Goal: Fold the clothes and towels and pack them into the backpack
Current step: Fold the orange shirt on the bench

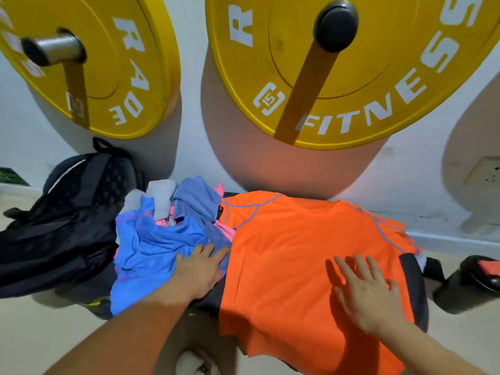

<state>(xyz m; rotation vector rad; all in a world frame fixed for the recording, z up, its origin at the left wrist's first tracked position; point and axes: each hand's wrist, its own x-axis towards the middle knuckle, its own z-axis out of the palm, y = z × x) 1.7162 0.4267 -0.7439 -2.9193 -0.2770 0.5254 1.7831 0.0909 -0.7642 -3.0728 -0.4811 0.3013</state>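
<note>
I am noting: right hand [370, 293] lying spread flat on the orange shirt [284, 253]; left hand [198, 272], fingers straight, pressing the blue shirt [151, 247]; backpack [67, 212] sitting left of it.

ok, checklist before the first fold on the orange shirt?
1. Orange shirt spread flat, both sleeves out: ok.
2. Right hand flat on the shirt: ok.
3. Left hand on the shirt: not ok, it rests on the blue garment beside it.
4. Clothes pile clear of the shirt: not ok, it abuts the sleeve on that side.
5. Backpack open to receive: cannot tell.
</note>
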